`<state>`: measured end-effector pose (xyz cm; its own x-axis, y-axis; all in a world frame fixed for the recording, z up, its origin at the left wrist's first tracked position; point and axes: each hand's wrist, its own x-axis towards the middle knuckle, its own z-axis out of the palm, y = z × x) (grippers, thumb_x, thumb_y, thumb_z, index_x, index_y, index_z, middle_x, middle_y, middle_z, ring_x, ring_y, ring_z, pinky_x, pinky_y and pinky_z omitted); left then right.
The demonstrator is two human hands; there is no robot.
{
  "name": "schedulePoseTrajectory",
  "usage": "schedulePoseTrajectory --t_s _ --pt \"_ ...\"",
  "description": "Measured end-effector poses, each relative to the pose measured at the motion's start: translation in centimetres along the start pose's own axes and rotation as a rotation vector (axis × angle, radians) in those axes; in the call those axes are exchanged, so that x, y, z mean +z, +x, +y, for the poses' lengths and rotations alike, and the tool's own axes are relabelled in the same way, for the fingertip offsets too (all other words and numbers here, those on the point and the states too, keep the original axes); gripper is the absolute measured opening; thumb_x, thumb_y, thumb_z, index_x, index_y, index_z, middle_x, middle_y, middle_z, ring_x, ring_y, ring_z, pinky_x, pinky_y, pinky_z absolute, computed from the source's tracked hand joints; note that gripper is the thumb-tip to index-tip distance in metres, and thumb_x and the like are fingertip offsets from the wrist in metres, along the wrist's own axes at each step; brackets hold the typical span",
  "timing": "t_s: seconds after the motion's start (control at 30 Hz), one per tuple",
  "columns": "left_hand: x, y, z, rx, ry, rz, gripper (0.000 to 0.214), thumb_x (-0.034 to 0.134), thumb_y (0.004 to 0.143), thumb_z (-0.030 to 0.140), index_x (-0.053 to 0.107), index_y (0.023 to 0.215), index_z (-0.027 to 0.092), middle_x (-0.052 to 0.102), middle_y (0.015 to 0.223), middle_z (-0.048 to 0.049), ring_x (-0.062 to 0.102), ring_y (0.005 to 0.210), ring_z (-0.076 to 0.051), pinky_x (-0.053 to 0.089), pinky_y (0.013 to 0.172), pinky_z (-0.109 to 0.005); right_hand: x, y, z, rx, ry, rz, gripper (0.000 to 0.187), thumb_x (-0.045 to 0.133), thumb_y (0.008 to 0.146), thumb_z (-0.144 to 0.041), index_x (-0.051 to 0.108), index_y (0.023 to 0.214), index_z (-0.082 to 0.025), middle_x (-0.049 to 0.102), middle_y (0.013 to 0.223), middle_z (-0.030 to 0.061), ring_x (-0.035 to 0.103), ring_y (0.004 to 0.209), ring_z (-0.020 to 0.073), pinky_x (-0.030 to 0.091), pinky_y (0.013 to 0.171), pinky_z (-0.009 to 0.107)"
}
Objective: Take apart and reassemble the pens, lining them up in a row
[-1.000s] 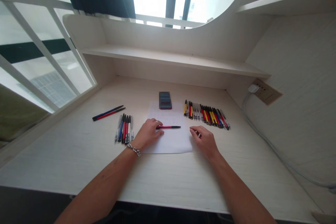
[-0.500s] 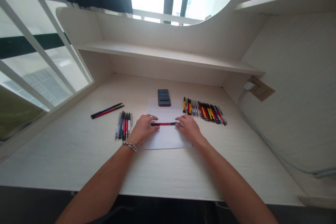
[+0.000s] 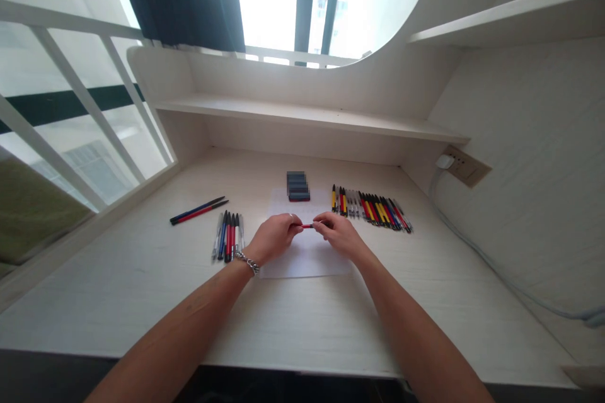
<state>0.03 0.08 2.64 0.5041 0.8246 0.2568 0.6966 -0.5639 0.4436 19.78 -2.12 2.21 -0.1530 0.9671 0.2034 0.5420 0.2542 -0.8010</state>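
Note:
Both my hands meet over a white sheet of paper in the middle of the desk. My left hand and my right hand are closed on the two ends of a red pen, held level just above the paper. Only a short red stretch shows between the fingers. A chain bracelet sits on my left wrist.
A row of several red, yellow, black and clear pens lies to the right of the paper. Several more pens lie left of it, and two pens farther left. A dark small block rests at the paper's top. A wall socket with cable is at right.
My right hand came left from the desk and took the pen's tip end. Both hands then closed in toward each other along the pen and lifted it slightly.

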Motion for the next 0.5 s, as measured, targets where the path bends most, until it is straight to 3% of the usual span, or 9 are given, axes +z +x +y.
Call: schedulePoseTrajectory --t_s 0.1,0.23,0.33,0.5 --pt "0.2 0.4 0.0 0.035 0.001 0.048 0.017 0.051 0.086 0.032 0.064 0.089 0.022 0.067 0.086 -0.0034 0.060 0.079 -0.018 0.042 0.069 -0.026 0.6 0.2 1.2 0.131 0.202 -0.004 0.034 0.047 0.084 -0.045 0.063 0.076 -0.016 0.062 0.064 0.0016 0.048 0.048 0.0099 0.035 0.048 0.022" --pt "1.0 0.3 -0.2 0.062 0.021 0.056 0.017 0.049 0.087 0.029 0.063 0.088 0.022 0.066 0.086 -0.0032 0.060 0.081 -0.017 0.043 0.072 -0.026 1.6 0.2 2.4 0.199 0.424 0.015 0.029 0.055 0.079 -0.043 0.061 0.070 -0.016 0.060 0.059 0.0004 0.046 0.046 0.0089 0.033 0.045 0.022" --pt "1.1 -0.2 -0.4 0.064 0.036 0.040 0.022 0.044 0.090 0.029 0.064 0.090 0.021 0.066 0.086 -0.0041 0.060 0.080 -0.017 0.043 0.072 -0.026 1.9 0.2 2.3 0.163 0.515 0.010 0.024 0.058 0.076 -0.039 0.063 0.075 -0.015 0.060 0.059 0.0002 0.047 0.047 0.0091 0.035 0.046 0.022" --pt "0.4 -0.9 -0.5 0.004 -0.002 -0.003 0.027 0.039 0.092 0.029 0.064 0.089 0.020 0.067 0.080 -0.0041 0.060 0.072 -0.016 0.043 0.066 -0.025 1.7 0.3 1.6 0.018 0.487 0.020 0.017 0.064 0.071 -0.031 0.067 0.080 -0.016 0.065 0.071 0.0027 0.053 0.060 0.0114 0.042 0.056 0.024"
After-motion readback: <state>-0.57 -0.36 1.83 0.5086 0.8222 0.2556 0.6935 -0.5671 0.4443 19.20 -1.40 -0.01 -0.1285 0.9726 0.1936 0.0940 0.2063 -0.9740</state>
